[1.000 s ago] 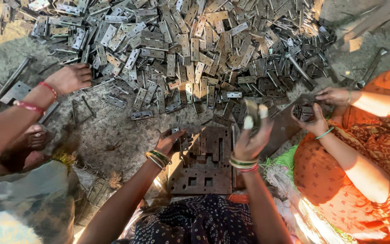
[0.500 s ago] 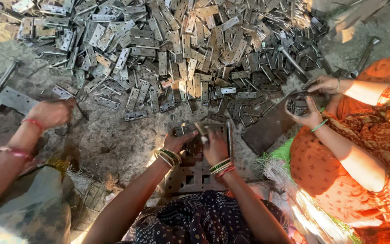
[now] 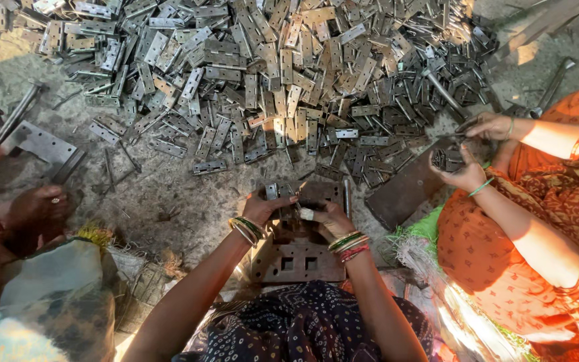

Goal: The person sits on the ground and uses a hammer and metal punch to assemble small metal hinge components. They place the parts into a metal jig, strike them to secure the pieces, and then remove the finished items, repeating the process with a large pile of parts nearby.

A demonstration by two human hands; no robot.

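My left hand point(image 3: 260, 208) rests on the far left corner of a dark metal block point(image 3: 296, 263) with square holes, on the ground in front of my lap. Its fingers pinch a small grey hinge point(image 3: 272, 192) at the block's top edge. My right hand point(image 3: 330, 220), one fingertip wrapped in white tape, curls over the block's middle, close to the left hand. What lies under its fingers is hidden. Both wrists wear several bangles. A metal rod point(image 3: 347, 196) lies just right of the hands.
A wide pile of grey hinges point(image 3: 269, 80) covers the ground ahead. To the right, a person in orange point(image 3: 537, 221) holds small metal parts point(image 3: 447, 159) over a flat steel bar point(image 3: 403, 191). At the left, another person's hand point(image 3: 38, 211) sits near a steel plate point(image 3: 41, 144).
My right hand has come down from a raised position onto the block, beside the left hand. The person on the left drew their hand back from the pile.
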